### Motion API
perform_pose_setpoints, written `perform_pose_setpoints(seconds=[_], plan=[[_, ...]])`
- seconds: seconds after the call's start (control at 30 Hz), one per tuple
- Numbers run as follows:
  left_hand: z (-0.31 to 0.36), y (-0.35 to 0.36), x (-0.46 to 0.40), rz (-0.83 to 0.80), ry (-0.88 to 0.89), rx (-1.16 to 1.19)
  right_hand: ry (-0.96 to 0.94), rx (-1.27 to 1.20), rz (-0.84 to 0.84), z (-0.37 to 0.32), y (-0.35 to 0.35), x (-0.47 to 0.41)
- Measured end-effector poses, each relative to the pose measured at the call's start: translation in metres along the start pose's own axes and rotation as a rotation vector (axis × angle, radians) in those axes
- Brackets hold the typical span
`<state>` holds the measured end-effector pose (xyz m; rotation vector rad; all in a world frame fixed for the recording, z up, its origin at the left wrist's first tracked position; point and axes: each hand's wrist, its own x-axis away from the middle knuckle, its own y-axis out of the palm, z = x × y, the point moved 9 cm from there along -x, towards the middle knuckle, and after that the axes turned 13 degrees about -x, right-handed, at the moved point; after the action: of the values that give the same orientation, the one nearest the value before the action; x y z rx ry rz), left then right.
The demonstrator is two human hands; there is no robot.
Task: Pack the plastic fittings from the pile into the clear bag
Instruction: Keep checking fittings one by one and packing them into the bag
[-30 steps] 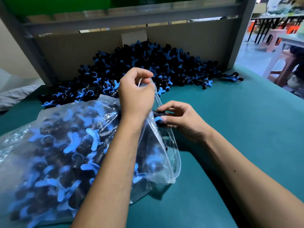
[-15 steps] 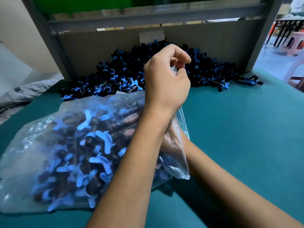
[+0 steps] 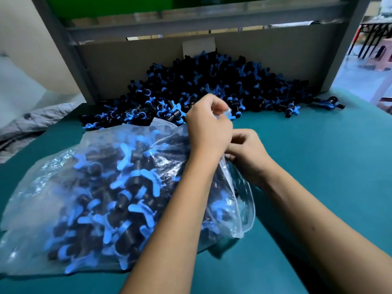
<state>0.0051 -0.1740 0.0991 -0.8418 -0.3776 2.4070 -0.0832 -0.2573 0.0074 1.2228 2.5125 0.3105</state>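
1. One teal-covered table (image 3: 318, 166), backed by one grey cardboard panel (image 3: 127, 66).
2. One clear plastic bag (image 3: 42, 198), lying on the table's near left, stuffed with black-and-blue plastic fittings (image 3: 127, 200), too many to count.
3. One heap of loose black-and-blue fittings (image 3: 212, 85) against the panel, uncountable; a few strays (image 3: 326, 102) just right of it.
4. Two hands at the bag's mouth: left hand (image 3: 209, 128) pinching the bag's upper edge with curled fingers; right hand (image 3: 248, 151) curled at the opening, its hold hidden, impossible to tell.
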Motion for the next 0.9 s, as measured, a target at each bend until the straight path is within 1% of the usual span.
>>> perform_pose_setpoints(seconds=[0.03,0.07,0.1,0.13,0.17,0.2,0.23,0.27,0.3,0.37,0.43,0.47,0.5,0.53,0.63,0.73,0.83,0.9], plan=[[-0.007,0.002,0.001,-0.016,-0.011,-0.045,-0.011,-0.103,0.037,0.0,-0.009,0.0],[-0.014,0.006,0.002,-0.052,-0.032,-0.089,-0.029,-0.212,0.117,-0.001,-0.021,-0.002],[-0.021,0.012,0.003,-0.113,-0.057,-0.142,-0.052,-0.261,0.219,0.002,-0.035,-0.005],[-0.027,0.02,0.006,-0.195,-0.072,-0.217,-0.078,-0.199,0.331,0.003,-0.05,-0.008],[-0.03,0.028,0.009,-0.275,-0.073,-0.307,-0.096,-0.028,0.431,0.004,-0.063,-0.013],[-0.032,0.034,0.012,-0.33,-0.068,-0.384,-0.111,0.218,0.49,0.001,-0.071,-0.02],[-0.032,0.036,0.014,-0.355,-0.072,-0.429,-0.123,0.472,0.483,-0.002,-0.073,-0.029],[-0.032,0.035,0.015,-0.361,-0.081,-0.44,-0.127,0.701,0.42,-0.002,-0.069,-0.041],[-0.032,0.035,0.014,-0.361,-0.088,-0.434,-0.13,0.898,0.321,0.0,-0.062,-0.054],[-0.033,0.034,0.012,-0.357,-0.087,-0.436,-0.135,1.183,0.084,0.011,-0.04,-0.076],[-0.033,0.034,0.012,-0.359,-0.092,-0.453,-0.152,1.349,-0.143,0.026,-0.015,-0.091],[-0.033,0.035,0.012,-0.357,-0.099,-0.455,-0.153,1.408,-0.225,0.033,-0.005,-0.097],[-0.032,0.034,0.011,-0.353,-0.103,-0.453,-0.137,1.441,-0.267,0.039,0.0,-0.103],[-0.032,0.034,0.012,-0.354,-0.104,-0.45,-0.109,1.447,-0.275,0.043,0.001,-0.108],[-0.031,0.034,0.012,-0.365,-0.085,-0.439,-0.016,1.506,-0.225,0.05,-0.005,-0.124],[-0.032,0.034,0.012,-0.37,-0.089,-0.43,0.08,1.606,-0.25,0.059,-0.011,-0.138],[-0.034,0.036,0.012,-0.379,-0.099,-0.428,0.198,1.553,-0.266,0.067,-0.02,-0.141],[-0.035,0.037,0.011,-0.376,-0.104,-0.418,0.195,1.549,-0.233,0.064,-0.024,-0.142]])
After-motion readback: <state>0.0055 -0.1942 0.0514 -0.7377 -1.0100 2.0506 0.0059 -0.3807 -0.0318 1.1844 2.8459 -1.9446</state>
